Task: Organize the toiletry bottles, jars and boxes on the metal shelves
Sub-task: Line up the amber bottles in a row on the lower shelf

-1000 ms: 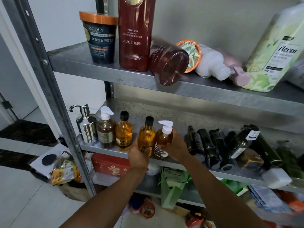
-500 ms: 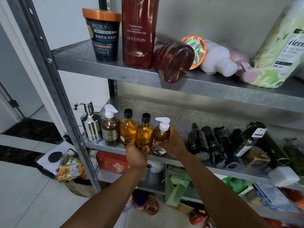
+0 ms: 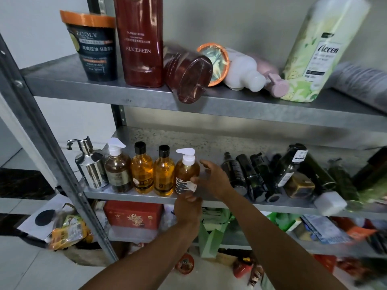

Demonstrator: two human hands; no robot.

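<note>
- Forearms of mine reach up from the bottom edge toward the middle metal shelf (image 3: 209, 200).
- My left hand (image 3: 188, 208) sits below the shelf lip, fingers loosely curled, gripping nothing.
- My right hand (image 3: 212, 177) is spread open, thumb touching the label of the amber pump bottle (image 3: 186, 172), not clasping it.
- That bottle stands upright, last in a row beside two black-capped amber bottles (image 3: 152, 170).
- Further right, dark bottles (image 3: 251, 176) lie jumbled.
- Above, a red bottle (image 3: 187, 75) lies tipped over.
</note>
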